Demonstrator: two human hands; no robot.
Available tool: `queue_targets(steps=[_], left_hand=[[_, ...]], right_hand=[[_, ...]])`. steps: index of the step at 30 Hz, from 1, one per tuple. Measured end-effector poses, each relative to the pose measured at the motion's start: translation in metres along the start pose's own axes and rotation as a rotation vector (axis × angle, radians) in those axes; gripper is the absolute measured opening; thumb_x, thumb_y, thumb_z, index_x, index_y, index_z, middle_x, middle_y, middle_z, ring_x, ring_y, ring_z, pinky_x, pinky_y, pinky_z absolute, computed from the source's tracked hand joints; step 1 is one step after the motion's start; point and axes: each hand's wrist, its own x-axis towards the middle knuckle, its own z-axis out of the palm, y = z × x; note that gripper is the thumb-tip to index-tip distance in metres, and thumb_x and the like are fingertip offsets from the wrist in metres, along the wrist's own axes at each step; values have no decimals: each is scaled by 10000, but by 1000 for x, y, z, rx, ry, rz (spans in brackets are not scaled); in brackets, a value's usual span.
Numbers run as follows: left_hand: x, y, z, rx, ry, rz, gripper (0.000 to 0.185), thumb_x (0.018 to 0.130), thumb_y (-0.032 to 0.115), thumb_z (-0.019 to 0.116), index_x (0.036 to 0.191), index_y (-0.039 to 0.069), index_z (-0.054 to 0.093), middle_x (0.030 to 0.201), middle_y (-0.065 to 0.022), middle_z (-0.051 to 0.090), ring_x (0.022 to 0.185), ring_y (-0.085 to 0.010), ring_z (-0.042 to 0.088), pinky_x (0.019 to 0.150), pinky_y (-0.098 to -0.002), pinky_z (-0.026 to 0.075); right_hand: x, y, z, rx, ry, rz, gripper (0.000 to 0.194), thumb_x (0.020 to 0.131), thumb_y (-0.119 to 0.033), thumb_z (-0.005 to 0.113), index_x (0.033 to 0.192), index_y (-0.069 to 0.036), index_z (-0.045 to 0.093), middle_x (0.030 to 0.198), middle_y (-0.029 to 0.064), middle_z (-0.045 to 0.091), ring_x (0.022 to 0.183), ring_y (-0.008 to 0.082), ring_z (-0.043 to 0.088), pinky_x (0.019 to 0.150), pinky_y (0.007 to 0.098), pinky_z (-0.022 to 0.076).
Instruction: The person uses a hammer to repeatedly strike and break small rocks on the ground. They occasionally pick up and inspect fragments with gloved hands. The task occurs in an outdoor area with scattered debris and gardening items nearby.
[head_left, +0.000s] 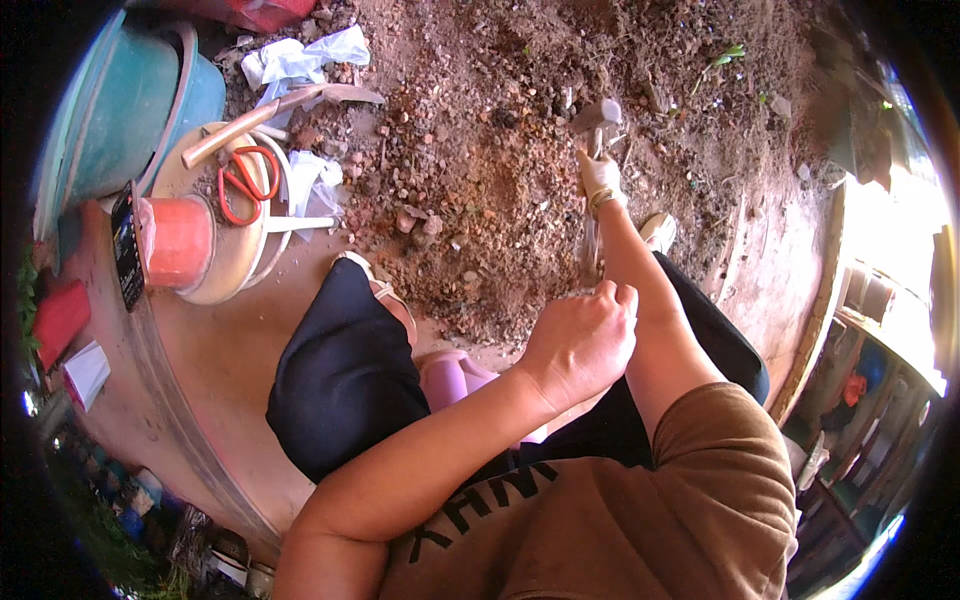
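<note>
My right hand (601, 180), in a pale glove, grips the handle of a hammer (598, 117) near its metal head, out over a spread of soil and stones (480, 172). The handle runs back towards my body. My left hand (581, 341) is bare and closed into a fist, nearer to me, its knuckles up and beside my right forearm. The insides of its fingers are hidden, and I see no object in it. A small cluster of larger stones (420, 223) lies on the soil left of the hammer.
To the left, a round stool (225, 274) holds red-handled scissors (251, 184), a wooden-handled tool (240, 133) with a curved metal blade, and a pink container (180, 240). Teal tubs (120, 112) stand behind. White plastic bags (307, 56) lie nearby. A wooden edge (814, 300) runs along the right.
</note>
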Motion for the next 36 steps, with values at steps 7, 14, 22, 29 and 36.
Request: queue_targets(steps=[7, 14, 22, 29, 36], left_hand=[[3, -4, 1, 3, -17, -40, 233, 969, 249, 566, 1011, 20, 562, 880, -164, 655, 712, -337, 702, 627, -454, 568], [-1, -1, 0, -29, -20, -10, 231, 966, 249, 568, 1009, 23, 553, 905, -173, 660, 724, -342, 706, 643, -454, 574], [3, 0, 1, 9, -58, -43, 221, 953, 237, 591, 1001, 26, 547, 900, -172, 656, 729, -344, 707, 655, -453, 577], [0, 3, 0, 13, -47, -29, 217, 962, 237, 582, 989, 25, 550, 891, -173, 656, 720, -342, 706, 650, -451, 579], [4, 1, 3, 23, -9, -17, 222, 966, 247, 580, 988, 28, 548, 885, -169, 659, 712, -330, 708, 634, -447, 576]], right_hand=[[23, -19, -1, -17, -254, 308, 288, 931, -317, 639, 797, -61, 628, 611, 45, 585, 441, 157, 502, 466, 332, 453], [-4, -5, -1, 93, -128, 36, 353, 870, -359, 695, 935, -15, 650, 714, 74, 646, 510, 155, 601, 459, 328, 492], [7, -9, 17, -75, -294, 160, 317, 844, -342, 674, 736, -44, 670, 606, 57, 632, 467, 188, 591, 460, 341, 451], [-35, 10, 5, -17, -154, 105, 330, 868, -339, 693, 876, -9, 702, 654, 55, 644, 500, 160, 605, 483, 337, 503], [-12, -11, 8, -294, -289, 78, 396, 867, -381, 635, 927, -1, 730, 727, 100, 703, 590, 196, 674, 559, 369, 521]])
